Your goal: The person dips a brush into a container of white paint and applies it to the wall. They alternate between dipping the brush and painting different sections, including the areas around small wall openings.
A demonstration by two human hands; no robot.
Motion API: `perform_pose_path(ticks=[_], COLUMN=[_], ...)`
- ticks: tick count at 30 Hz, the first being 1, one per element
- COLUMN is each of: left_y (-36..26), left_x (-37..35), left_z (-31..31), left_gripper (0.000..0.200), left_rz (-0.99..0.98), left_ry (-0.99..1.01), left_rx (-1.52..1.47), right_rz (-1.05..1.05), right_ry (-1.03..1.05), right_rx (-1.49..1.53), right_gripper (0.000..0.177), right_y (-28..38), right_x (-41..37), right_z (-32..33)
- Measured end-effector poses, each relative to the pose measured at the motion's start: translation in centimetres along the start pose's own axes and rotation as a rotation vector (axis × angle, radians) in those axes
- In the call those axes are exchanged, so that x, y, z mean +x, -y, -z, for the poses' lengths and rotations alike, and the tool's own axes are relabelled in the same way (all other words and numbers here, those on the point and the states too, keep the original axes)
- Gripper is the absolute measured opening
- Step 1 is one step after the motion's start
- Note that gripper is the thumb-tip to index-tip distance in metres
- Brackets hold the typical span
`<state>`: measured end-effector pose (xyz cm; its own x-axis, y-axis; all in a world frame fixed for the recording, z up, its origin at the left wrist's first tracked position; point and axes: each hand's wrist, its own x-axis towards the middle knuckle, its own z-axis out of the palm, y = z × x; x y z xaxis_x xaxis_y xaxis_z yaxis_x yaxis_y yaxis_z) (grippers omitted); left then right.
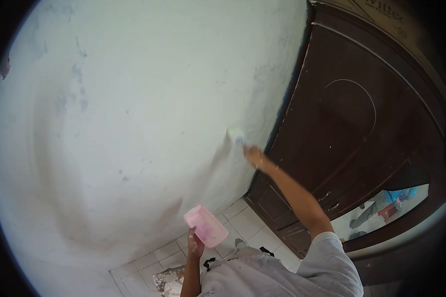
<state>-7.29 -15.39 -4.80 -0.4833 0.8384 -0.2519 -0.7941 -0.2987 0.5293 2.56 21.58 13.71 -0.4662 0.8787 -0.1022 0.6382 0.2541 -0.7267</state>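
Right hand: the hand [254,156] is stretched out towards the wall, fingers closed round the end of a painting tool.
Painting tool: its pale head [236,134] with a bluish part lies just beyond the right hand's fingers, at the wall; whether it touches, or is a brush or roller, I cannot tell.
Left hand: the hand [196,244] is partly closed, gripping one side of a pink tub, thumb over its rim.
Pink tub: this container [206,227] sits in the left hand, below and left of the right hand, tilted, with pink showing inside.
Wall: the whitish surface [148,94], marked with grey patches, spreads ahead and left of both hands.
Cabinet: the dark brown front [327,123] stands right of the right hand, with a mirror [406,214] low down.
Floor: pale tiles [245,222] lie beneath the left hand.
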Motion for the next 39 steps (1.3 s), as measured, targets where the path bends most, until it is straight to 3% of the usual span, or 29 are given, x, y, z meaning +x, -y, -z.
perform_pose_path(ticks=[2, 5, 7, 8, 10, 13, 15, 17, 19, 20, 22, 26, 28, 29, 30, 32, 33, 35, 38, 39], left_y=[0.3, -0.1, 0.0, -0.3, -0.3, 0.3, 0.5, 0.2, 0.1, 0.4, 0.7, 0.6, 0.6, 0.4, 0.6, 1.0, 1.1, 1.8, 2.6, 2.7], left_x=[0.5, 0.0, -0.5, -0.8, -1.1, -0.9, -1.0, -1.2, -1.1, -0.5, -0.3, 0.7, 1.2, 1.2, 1.2, 1.8, 2.0, 2.8, 4.5, 4.7], left_z=[0.8, 0.4, 0.1, 0.3, 0.9, 1.9, 1.3, -1.0, -1.6, -1.0, -1.1, -2.1, -2.7, -3.2, -3.7, -4.6, -4.9, -5.1, -7.0, -7.5], left_gripper=[0.052, 0.052, 0.053, 0.053, 0.053, 0.054, 0.056, 0.056, 0.055, 0.055, 0.055, 0.055, 0.054, 0.054, 0.054, 0.054, 0.054, 0.054, 0.052, 0.052], left_rz=[0.014, 0.013, 0.011, 0.017, 0.031, 0.021, -0.004, -0.014, -0.026, -0.033, -0.046, -0.070, -0.081, -0.071, -0.061, -0.061, -0.062, -0.115, -0.222, -0.255], left_ry=[-0.033, -0.063, -0.097, -0.081, -0.076, -0.107, -0.164, -0.182, -0.198, -0.189, -0.194, -0.185, -0.187, -0.177, -0.169, -0.177, -0.174, -0.188, -0.213, -0.234], left_rx=[0.002, 0.028, 0.035, 0.035, 0.043, 0.020, 0.017, 0.021, 0.027, 0.054, 0.084, 0.127, 0.112, 0.142, 0.173, 0.163, 0.154, 0.157, 0.145, 0.138], right_rz=[-0.007, -0.011, -0.100, -0.031, 0.076, 0.122, 0.271, 0.258, 0.512, 0.363, 0.009, -0.177, 0.368, 0.364, 0.028, 0.181, 0.171, 0.444, 0.305, 0.382], right_ry=[0.346, 0.254, 0.091, 0.205, -0.041, 0.054, -0.074, -0.243, -0.248, -0.107, 0.251, 0.304, 0.135, 0.149, 0.268, 0.131, 0.145, -0.031, 0.130, 0.102], right_rx=[0.019, 0.145, -0.035, 0.056, 0.357, 0.383, 0.579, 0.205, 0.178, 0.327, 0.234, 0.056, -0.017, -0.018, 0.399, 0.356, 0.361, 0.626, 0.612, 0.506], right_gripper=[0.064, 0.052, 0.050, 0.050, 0.053, 0.051, 0.049, 0.049, 0.049, 0.043, 0.041, 0.038, 0.040, 0.040, 0.042, 0.046, 0.046, 0.045, 0.039, 0.037], right_y=[-9.6, -13.6, -2.7, 0.0, 7.5, 9.8, 7.7, 1.5, -5.0, -10.2, -12.3, -19.4, -19.6, -14.4, -8.2, -3.1, -2.8, -2.7, -3.4, -5.7], right_x=[0.3, 1.6, -0.3, 0.0, -3.6, -4.1, -2.2, 1.9, 3.3, 4.8, 1.1, 1.3, 3.6, 1.7, 0.1, -1.7, -1.3, -0.6, 0.0, 1.0], right_z=[-6.0, -9.5, -2.9, 1.2, 6.8, 10.8, 8.7, 1.7, -6.3, -11.6, -12.7, -17.9, -17.2, -12.2, -6.5, -0.8, -0.1, 0.3, -2.1, -5.0])
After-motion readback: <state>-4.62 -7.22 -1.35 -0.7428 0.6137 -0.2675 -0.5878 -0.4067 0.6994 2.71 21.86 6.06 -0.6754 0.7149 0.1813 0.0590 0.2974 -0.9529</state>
